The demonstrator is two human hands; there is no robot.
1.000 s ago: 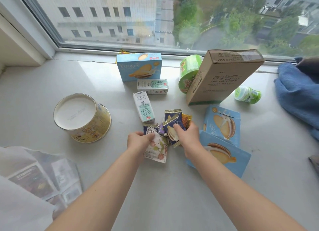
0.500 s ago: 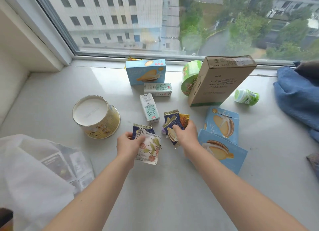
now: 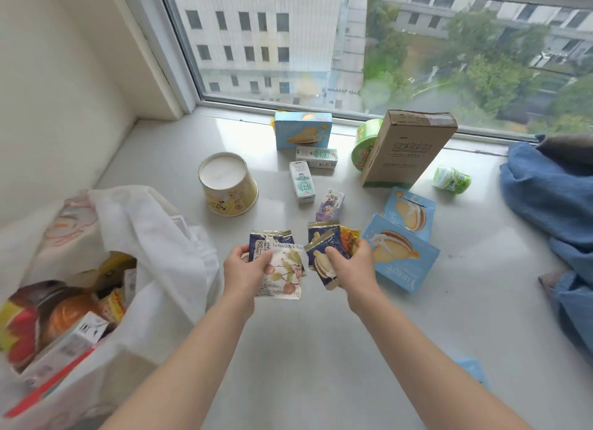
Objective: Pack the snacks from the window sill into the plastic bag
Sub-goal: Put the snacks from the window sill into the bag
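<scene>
Two handfuls of light sachets held above the window sill [image 3: 321, 349], bag alongside.
Left hand [image 3: 244, 263] pinching tea sachet [image 3: 282, 269] at its left edge; right hand [image 3: 352, 262] gripping a fan of biscuit packets [image 3: 324, 253]. Thin, crinkly, slippery film, contents likely crushable: best held by sealed edges, lightly. Plastic bag [image 3: 154, 237] open at left, part filled. Boxes [image 3: 402, 256] remaining on sill.

White wall [image 3: 57, 86] at 10 o'clock; window [image 3: 369, 44] at 12, daylight, buildings and trees outside; pale sill [image 3: 321, 349].
</scene>
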